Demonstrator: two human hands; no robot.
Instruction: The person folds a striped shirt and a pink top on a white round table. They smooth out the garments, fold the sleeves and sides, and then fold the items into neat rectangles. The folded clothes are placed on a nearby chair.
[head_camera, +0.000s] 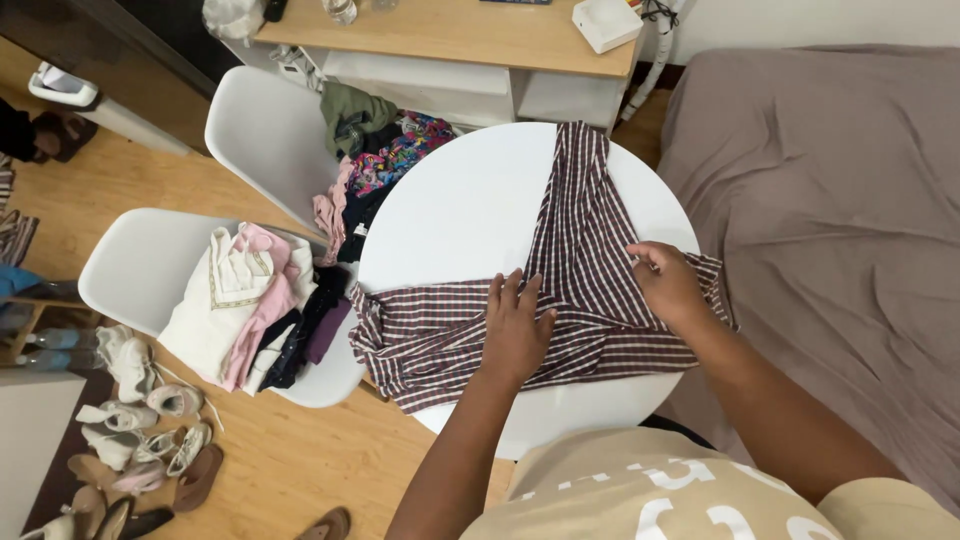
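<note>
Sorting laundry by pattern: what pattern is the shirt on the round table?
The shirt is dark maroon-and-white plaid, clearest in the head view.

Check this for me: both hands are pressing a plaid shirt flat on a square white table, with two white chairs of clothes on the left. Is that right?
Not quite. The table is round, not square, as the head view shows. The rest holds: the left hand and right hand rest on the plaid shirt, and two white chairs with piled clothes stand on the left.
</note>
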